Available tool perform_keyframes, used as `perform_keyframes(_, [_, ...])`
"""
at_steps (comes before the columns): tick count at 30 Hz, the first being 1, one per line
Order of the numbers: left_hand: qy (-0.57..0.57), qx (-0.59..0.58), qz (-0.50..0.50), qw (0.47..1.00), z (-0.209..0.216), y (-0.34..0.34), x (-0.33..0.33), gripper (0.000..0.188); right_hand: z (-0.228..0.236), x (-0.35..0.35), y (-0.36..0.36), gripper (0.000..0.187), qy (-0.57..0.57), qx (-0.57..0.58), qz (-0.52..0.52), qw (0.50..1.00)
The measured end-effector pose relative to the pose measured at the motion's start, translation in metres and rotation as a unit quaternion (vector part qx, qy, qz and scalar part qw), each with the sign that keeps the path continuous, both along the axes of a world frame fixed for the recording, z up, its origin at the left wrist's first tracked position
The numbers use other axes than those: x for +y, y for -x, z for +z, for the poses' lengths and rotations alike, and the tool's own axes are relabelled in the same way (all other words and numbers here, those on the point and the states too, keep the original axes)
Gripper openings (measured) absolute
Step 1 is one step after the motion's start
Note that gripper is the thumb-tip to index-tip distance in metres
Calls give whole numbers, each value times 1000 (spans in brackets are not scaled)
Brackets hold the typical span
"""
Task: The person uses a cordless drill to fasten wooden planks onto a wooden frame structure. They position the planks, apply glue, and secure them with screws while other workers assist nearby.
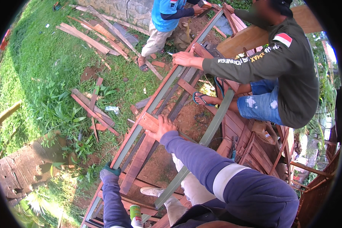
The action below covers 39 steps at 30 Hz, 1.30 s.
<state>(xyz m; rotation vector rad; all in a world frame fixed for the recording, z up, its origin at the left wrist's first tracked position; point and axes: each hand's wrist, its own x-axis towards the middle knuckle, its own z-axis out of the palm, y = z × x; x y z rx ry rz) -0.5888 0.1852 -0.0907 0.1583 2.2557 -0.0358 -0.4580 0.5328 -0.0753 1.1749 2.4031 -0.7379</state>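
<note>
Across the middle of the view, a long rail (164, 92) of grey metal edged with wood runs diagonally; a parallel green metal bar (219, 114) lies nearer the body. A short wooden block (149, 122) sits crosswise at the rail's inner side. The right hand (162, 128) lies over the block's inner end, half open, fingers spread and thumb toward the near edge, apparently to keep it seated against the rail. The left hand (111, 171), in a green glove, is placed lower on the rail, presumably to steady it; its fingers are largely hidden, so how tightly they close cannot be told.

Farther up, a co-worker's hand (188, 58) rests on the same rail, limiting access there. Beyond, another person in a blue shirt (166, 16) holds a tool (205, 4). A can (136, 216) stands beside the left forearm. Loose planks (83, 39) and a thick log (30, 163) occupy the grass outside.
</note>
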Motion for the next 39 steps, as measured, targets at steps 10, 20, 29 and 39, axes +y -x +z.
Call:
perform_keyframes(10, [-3,2,-4,1000,11,2,6,79,4,2,3,104,3,-4,3,1000])
perform_keyframes(20, [-8,-5,3,1000,12,10,15,75,7,11,11,103,-6,-5,6,1000])
perform_keyframes(29, [-5,2,3,1000,8,8,14,78,2,12,8,101,-16,12,9,1000])
perform_keyframes(39, [9,0,5,1000,10,8,18,80,2,13,9,99,-12,11,0,1000])
